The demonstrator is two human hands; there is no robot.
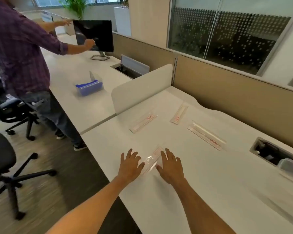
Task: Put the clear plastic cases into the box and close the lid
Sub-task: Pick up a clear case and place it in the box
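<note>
Several long clear plastic cases with red labels lie on the white desk. The nearest case lies between my two hands. My left hand is spread flat on its left side, and my right hand is spread flat on its right side, fingers straight. Whether the fingers touch the case I cannot tell. Three more cases lie farther back: one at the left, one in the middle, one at the right. A clear box with blue contents stands on the neighbouring desk, its lid raised.
A low white divider separates the two desks. Another person stands at the left desk handling a monitor. Office chairs stand on the floor at left. A cable well with a clear container is recessed at right.
</note>
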